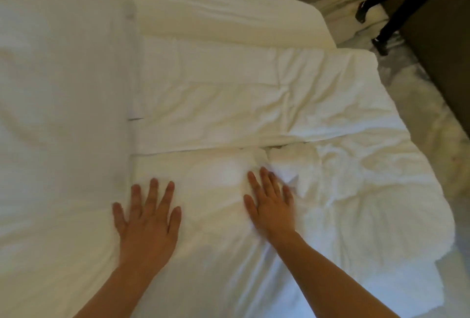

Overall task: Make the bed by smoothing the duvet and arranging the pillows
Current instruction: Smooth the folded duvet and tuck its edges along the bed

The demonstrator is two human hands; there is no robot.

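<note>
left hand (147, 218): palm down on the duvet (229, 104), all five fingers straight and spread wide, gripping nothing.
left forearm: bare, enters from the bottom edge and runs up and slightly right to the wrist.
right hand (269, 206): palm down on the duvet, fingers straight and lying closer together than the left's, holding nothing; outline a little blurred.
right forearm: bare, enters from the lower right and slants up and left to the wrist.
hand spacing: side by side and apart, with a strip of white cloth between them.
duvet: white, spread out under both hands. A folded band lies crosswise just beyond the fingertips. It is heavily creased to the right of the right hand, and a small bunched wrinkle sits at that hand's fingertips.
smooth white layer (63, 89): flat rectangle to the left, its edge just beside the left hand. Cannot tell whether it is a pillow or a folded cover.
floor (417, 119): pale and marbled, at the right.
dark furniture (445, 38): upper right corner.
</note>
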